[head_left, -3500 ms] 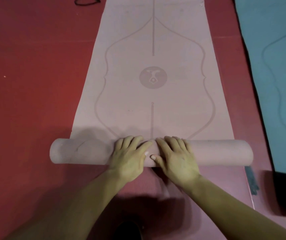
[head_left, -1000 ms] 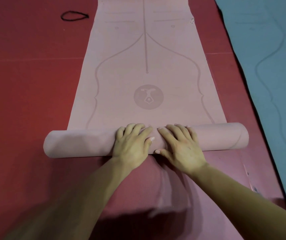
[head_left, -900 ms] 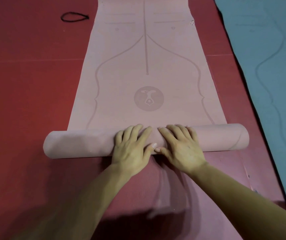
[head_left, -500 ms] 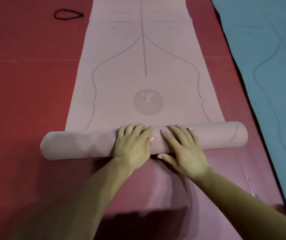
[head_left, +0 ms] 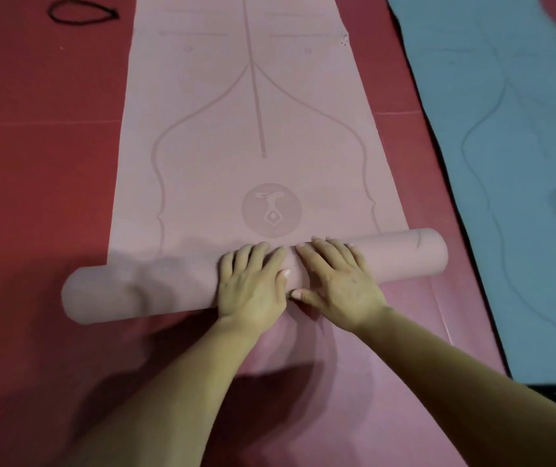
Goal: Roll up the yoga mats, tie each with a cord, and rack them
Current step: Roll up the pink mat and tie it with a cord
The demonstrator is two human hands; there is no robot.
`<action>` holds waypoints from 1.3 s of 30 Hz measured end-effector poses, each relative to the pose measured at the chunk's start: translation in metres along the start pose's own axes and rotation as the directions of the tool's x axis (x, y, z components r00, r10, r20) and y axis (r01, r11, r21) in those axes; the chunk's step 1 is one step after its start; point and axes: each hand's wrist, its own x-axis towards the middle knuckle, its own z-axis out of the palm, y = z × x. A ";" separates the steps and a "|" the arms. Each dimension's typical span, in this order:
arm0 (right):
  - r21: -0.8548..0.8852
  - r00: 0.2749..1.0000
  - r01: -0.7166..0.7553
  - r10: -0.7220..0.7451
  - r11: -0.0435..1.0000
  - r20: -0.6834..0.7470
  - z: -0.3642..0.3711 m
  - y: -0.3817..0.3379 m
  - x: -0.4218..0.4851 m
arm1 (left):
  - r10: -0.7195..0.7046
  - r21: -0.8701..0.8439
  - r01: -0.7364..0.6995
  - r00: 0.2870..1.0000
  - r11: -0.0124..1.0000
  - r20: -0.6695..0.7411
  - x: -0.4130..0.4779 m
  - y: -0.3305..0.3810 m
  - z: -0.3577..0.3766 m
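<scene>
Your left hand and right hand press flat-fingered mid-roll; pink mat looks soft, probably springy, so spread wider.

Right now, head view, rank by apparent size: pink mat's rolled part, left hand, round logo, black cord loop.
1. pink mat's rolled part
2. left hand
3. round logo and black cord loop: about alike, loop farther off, unranked.

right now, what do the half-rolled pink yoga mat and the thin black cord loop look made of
Half-rolled pink yoga mat: likely soft rubber or foam, matte; it curls into a smooth roll without creasing. Thin black cord loop: probably string or elastic, lying limp; too small to tell.
</scene>
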 end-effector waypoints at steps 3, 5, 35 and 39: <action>0.024 0.999 0.046 -0.047 0.999 0.023 0.002 0.006 0.016 | -0.008 -0.006 0.009 0.997 1.000 0.071 0.023 -0.006 -0.004; 0.039 0.999 0.045 -0.045 0.998 -0.001 0.008 0.013 0.026 | 0.008 -0.012 -0.007 0.996 1.000 0.085 0.036 -0.011 -0.004; 0.063 0.999 0.053 -0.053 0.997 -0.004 0.008 0.030 0.077 | 0.142 0.081 -0.139 0.989 0.987 -0.031 0.061 -0.025 -0.004; 0.065 0.998 0.061 -0.059 0.996 -0.027 0.006 0.029 0.077 | 0.117 0.087 -0.116 0.993 0.989 0.001 0.068 -0.025 -0.005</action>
